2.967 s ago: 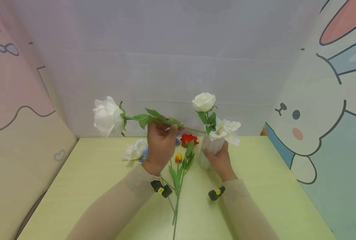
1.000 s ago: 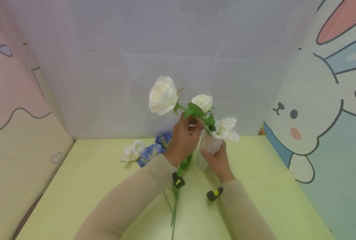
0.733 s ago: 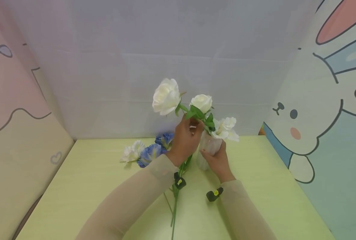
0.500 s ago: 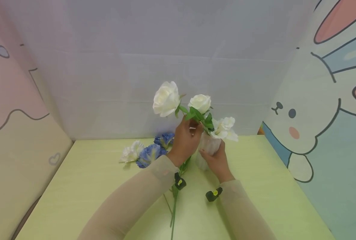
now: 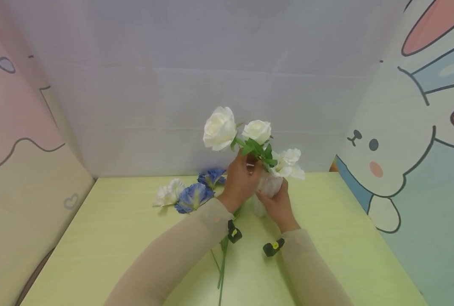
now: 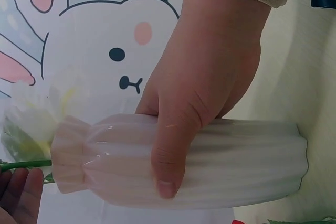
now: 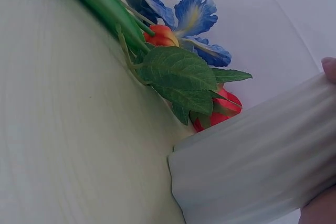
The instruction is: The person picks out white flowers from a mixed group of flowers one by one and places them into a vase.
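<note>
A ribbed white vase (image 5: 270, 185) stands on the table, gripped round its side by my right hand (image 5: 279, 208), with the thumb across the front in the left wrist view. Just left of the vase mouth, my left hand (image 5: 241, 179) pinches the green stem (image 6: 26, 164) of a large white rose (image 5: 219, 128). That stem runs to the vase's mouth and leans left; how deep it goes is hidden. A smaller white rose (image 5: 257, 131) and a white ruffled flower (image 5: 288, 163) rise from the vase.
Left of the hands lie a white flower (image 5: 169, 193) and blue irises (image 5: 194, 197) on the pale yellow table (image 5: 116, 238). Under my left forearm run green stems (image 5: 222, 272). A red flower (image 7: 226, 106) and an orange tulip (image 7: 161, 35) lie beside the vase.
My left hand has brought the large white rose from lying sideways at left to a steeper lean over the vase, then slightly lower and rightward. The right hand keeps its hold on the vase.
</note>
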Available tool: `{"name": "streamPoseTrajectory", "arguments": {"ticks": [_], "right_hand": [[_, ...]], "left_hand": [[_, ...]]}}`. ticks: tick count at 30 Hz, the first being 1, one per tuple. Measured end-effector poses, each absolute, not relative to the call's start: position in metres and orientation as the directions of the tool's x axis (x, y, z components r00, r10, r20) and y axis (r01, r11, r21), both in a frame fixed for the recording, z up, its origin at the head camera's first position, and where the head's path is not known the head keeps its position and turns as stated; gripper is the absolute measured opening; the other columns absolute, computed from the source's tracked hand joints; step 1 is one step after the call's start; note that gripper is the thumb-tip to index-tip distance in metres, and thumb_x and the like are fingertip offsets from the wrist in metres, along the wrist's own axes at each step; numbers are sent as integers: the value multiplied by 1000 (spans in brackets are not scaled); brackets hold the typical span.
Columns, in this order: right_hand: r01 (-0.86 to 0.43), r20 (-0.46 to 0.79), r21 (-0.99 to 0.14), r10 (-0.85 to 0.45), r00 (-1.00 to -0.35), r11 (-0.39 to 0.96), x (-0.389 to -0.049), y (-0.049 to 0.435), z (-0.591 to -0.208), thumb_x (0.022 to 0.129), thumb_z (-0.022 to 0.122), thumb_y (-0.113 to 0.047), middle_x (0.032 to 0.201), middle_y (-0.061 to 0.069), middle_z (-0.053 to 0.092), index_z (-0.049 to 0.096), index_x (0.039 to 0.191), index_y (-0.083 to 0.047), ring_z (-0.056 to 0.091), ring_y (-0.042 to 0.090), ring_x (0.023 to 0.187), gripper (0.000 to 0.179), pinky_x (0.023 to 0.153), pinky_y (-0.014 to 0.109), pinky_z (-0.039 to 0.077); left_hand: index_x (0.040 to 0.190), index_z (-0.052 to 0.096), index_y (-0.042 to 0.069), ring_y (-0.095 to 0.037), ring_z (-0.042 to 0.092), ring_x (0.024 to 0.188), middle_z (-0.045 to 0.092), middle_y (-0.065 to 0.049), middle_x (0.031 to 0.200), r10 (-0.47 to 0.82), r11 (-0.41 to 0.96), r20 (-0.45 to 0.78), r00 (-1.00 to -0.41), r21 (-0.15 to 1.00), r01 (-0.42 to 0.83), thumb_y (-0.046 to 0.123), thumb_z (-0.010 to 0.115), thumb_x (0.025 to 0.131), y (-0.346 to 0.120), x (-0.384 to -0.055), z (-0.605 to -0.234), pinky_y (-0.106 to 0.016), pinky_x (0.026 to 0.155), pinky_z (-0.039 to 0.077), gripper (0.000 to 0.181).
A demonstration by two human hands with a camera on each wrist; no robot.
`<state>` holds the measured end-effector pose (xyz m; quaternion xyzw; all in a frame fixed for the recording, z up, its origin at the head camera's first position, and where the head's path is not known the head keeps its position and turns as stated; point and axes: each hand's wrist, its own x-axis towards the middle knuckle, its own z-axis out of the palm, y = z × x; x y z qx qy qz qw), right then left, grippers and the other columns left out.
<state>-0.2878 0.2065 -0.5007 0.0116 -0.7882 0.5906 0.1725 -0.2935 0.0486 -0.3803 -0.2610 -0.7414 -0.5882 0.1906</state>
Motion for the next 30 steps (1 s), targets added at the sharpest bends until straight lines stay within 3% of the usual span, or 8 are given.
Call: {"name": "streamPoseTrajectory", "arguments": {"ticks": [6,13,19,24,30], "right_hand": [[-229,288,-929,178,-941,292,-287,206,-500,88,81,-13,127,27,52,28,146,1,57,38,110,81,92,49,48],[-197,256,-931,163,-953,308,-287,207,-500,89,78,-13,129,29,51,23,151,0,57,38,112,84,92,50,49],[-191,251,-928,157,-955,319,-288,208,-501,88,77,-13,129,28,50,21,153,0,56,37,112,87,91,48,49],[-189,250,-925,153,-956,329,-290,209,-504,87,76,-11,129,27,49,21,152,0,56,36,111,86,89,47,49],[-180,239,-931,157,-958,319,-291,208,-504,90,77,-18,134,26,47,22,152,-2,54,36,117,85,94,49,48]], "left_hand": [[122,56,3,-21,70,89,70,-11,103,159,211,594,-789,760,615,9,59,97,52,-294,-384,-27,78,58,25],[129,53,5,-20,69,96,70,-10,107,205,273,611,-764,714,644,10,58,99,53,-297,-390,-29,85,56,31],[123,55,4,-20,67,94,70,-9,105,217,341,613,-759,681,648,12,58,99,55,-298,-391,-31,84,55,25],[124,57,6,-19,66,94,70,-6,104,237,368,564,-791,701,610,12,60,100,56,-298,-390,-31,82,55,25],[115,61,11,-18,56,91,60,-1,97,251,499,491,-834,672,546,19,59,102,59,-303,-397,-34,75,49,15]]}}
